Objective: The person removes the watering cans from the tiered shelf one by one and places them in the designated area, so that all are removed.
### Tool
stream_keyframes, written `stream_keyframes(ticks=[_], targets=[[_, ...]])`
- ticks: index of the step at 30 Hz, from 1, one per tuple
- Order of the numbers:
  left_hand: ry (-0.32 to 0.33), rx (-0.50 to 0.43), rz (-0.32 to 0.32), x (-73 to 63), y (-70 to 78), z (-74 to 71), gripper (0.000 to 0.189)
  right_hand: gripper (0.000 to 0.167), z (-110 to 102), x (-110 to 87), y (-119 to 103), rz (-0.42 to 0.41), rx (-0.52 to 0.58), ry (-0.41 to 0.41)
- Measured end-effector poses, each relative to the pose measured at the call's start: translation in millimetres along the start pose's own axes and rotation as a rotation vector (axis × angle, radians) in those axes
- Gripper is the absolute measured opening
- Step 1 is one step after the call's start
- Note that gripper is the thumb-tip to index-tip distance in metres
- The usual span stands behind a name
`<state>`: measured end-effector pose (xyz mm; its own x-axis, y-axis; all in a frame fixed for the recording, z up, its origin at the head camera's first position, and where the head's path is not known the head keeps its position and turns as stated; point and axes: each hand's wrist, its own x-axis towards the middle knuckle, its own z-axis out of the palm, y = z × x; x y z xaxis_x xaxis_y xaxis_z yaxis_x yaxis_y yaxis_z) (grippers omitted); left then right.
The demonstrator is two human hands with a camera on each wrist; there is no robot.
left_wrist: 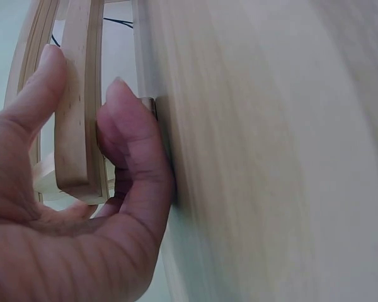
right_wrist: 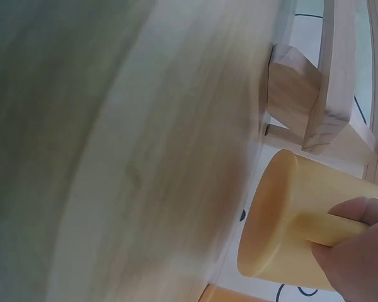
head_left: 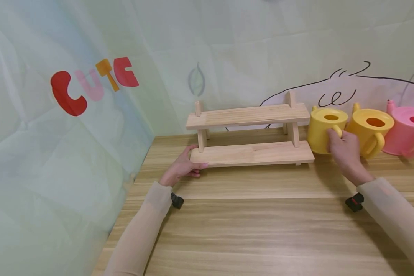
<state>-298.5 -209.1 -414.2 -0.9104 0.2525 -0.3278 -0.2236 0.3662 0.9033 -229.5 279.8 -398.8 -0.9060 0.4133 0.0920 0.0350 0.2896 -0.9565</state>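
Observation:
A two-tier wooden shelf rack (head_left: pixel 252 154) stands at the back of the table. At its left end my left hand (head_left: pixel 184 165) grips the lower board (left_wrist: pixel 79 126), thumb on one face and curled fingers on the other. My right hand (head_left: pixel 345 151) holds the handle of a light yellow watering can (head_left: pixel 319 132), just right of the rack. In the right wrist view, the fingers wrap that handle (right_wrist: pixel 327 228) and the can's underside (right_wrist: pixel 268 214) shows. Right beside it is a deeper yellow watering can (head_left: pixel 365 128), then a pink watering can (head_left: pixel 403 130).
The wood-grain table (head_left: pixel 262 226) runs beneath everything. Behind it hangs a pale backdrop (head_left: pixel 227 57) with line drawings, and coloured letters (head_left: pixel 105 73) appear on its left part. Both forearms reach in from the front; dark wrist cameras (head_left: pixel 354 202) sit at the cuffs.

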Motion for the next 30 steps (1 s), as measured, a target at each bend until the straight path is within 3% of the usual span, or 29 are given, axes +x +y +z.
stream_keyframes(ticks=[7, 18, 26, 30], targets=[[-0.001, -0.007, -0.003, 0.8, 0.2, 0.1, 0.101, 0.053, -2.4, 0.8, 1.7, 0.016, -0.037, -0.014], [-0.003, 0.005, 0.0, -2.0, 2.6, 0.8, 0.101, 0.051, -2.2, 3.5, 3.5, 0.071, 0.085, -0.011], [-0.003, 0.005, 0.004, -1.8, 2.7, 0.9, 0.099, 0.045, -3.8, 0.6, 3.8, 0.141, -0.046, -0.019], [-0.006, 0.005, 0.007, -1.3, 2.2, 0.7, 0.1, 0.04, -3.3, -0.5, 3.6, 0.159, -0.05, -0.016]])
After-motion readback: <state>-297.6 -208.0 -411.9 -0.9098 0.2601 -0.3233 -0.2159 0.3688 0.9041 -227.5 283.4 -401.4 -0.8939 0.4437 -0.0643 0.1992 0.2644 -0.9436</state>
